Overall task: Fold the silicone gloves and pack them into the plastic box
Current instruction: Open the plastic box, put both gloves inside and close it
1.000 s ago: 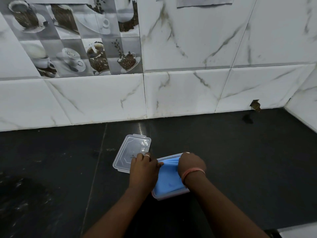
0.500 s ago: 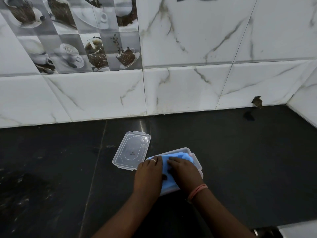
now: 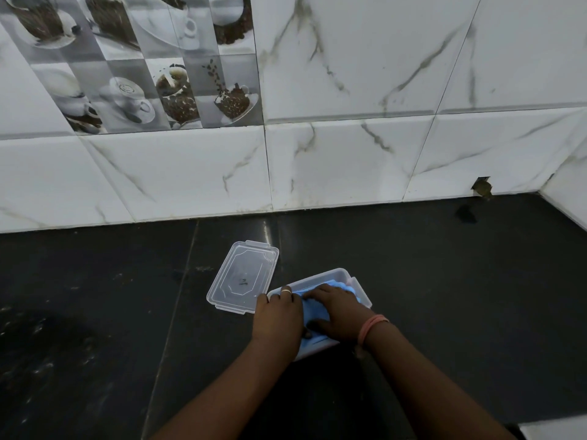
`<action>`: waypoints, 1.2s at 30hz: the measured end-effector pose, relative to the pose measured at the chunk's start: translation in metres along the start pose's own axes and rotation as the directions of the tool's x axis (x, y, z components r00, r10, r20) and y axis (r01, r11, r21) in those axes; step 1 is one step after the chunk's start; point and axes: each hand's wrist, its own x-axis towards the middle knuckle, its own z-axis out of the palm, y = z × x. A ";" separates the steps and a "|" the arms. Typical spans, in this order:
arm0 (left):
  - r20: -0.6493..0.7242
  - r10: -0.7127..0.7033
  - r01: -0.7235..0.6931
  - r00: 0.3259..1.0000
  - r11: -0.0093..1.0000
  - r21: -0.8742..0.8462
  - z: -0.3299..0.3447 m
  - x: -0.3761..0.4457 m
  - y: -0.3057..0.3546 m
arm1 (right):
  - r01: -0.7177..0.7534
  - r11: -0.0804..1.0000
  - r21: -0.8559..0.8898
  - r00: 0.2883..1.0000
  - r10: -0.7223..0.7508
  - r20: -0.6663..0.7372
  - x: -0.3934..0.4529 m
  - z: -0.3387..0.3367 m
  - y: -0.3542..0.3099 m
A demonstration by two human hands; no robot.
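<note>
A clear plastic box point(image 3: 336, 276) sits on the black countertop, tilted toward the right. Folded blue silicone gloves point(image 3: 313, 308) lie inside it, mostly covered by both hands. My left hand point(image 3: 278, 319) rests on the box's left edge and the gloves, fingers laid forward, a ring on one finger. My right hand point(image 3: 336, 312) lies flat on top of the gloves, pressing them down, an orange band on its wrist. The clear lid point(image 3: 243, 276) lies flat just left of the box.
A white marble-tile wall point(image 3: 333, 160) runs along the back of the counter and turns in at the right point(image 3: 568, 192). A small chipped hole point(image 3: 482, 187) sits low in the wall at the right. A white edge point(image 3: 552, 431) shows at the bottom right.
My right hand moved from the box's near end onto the top of the gloves. The box turned, so its far end points right. Since half a second ago, hardly anything has shifted.
</note>
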 end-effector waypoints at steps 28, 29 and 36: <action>0.011 -0.360 0.353 0.933 0.909 -0.221 0.039 -0.001 -0.080 | -0.041 0.875 0.483 0.884 0.258 -0.391 0.017 -0.062 0.014; -0.017 -0.334 0.325 0.943 0.928 -0.182 0.042 -0.001 -0.085 | -0.032 0.865 0.500 0.886 0.257 -0.387 0.017 -0.059 0.016; -0.311 -0.261 0.178 0.914 0.947 -0.269 0.026 0.005 -0.095 | 0.018 0.812 0.584 0.873 0.272 -0.405 0.020 -0.046 0.019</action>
